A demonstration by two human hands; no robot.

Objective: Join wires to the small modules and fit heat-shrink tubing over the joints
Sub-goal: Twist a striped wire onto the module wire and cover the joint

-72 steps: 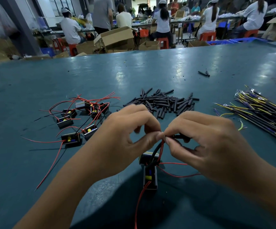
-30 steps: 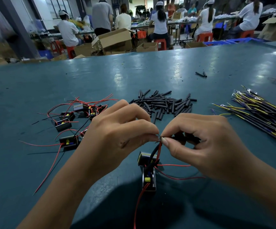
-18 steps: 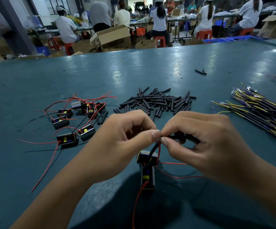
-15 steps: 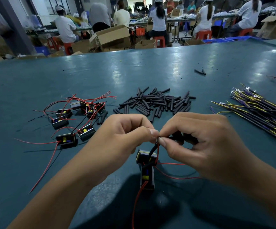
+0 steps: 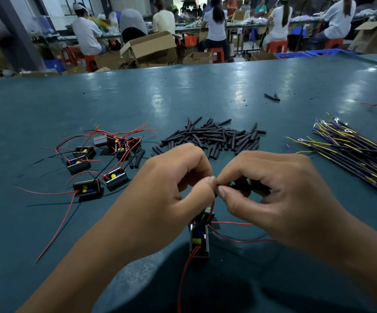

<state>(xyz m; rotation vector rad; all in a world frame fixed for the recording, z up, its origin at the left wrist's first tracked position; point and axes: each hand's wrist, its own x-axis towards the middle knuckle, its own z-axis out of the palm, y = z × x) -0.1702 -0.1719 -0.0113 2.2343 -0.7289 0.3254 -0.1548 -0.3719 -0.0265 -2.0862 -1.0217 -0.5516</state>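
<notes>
The left hand (image 5: 171, 190) and right hand (image 5: 271, 195) meet thumb tip to thumb tip above the near middle of the table (image 5: 205, 86), each with thumb and forefinger pressed together on the wires rising from below. The right hand's curled fingers also hold a black tube (image 5: 239, 188); how it sits on the wire is hidden. Straight beneath the pinch, towards the near edge, the small module (image 5: 199, 241) lies on the table, its red wire (image 5: 184, 276) trailing nearer still. Just beyond the hands lies the heap of heat-shrink tubing (image 5: 214, 137). Left of it sits a cluster of modules (image 5: 97, 163) with red leads. Towards the right edge lies a bundle of yellow and purple wires (image 5: 359, 154).
</notes>
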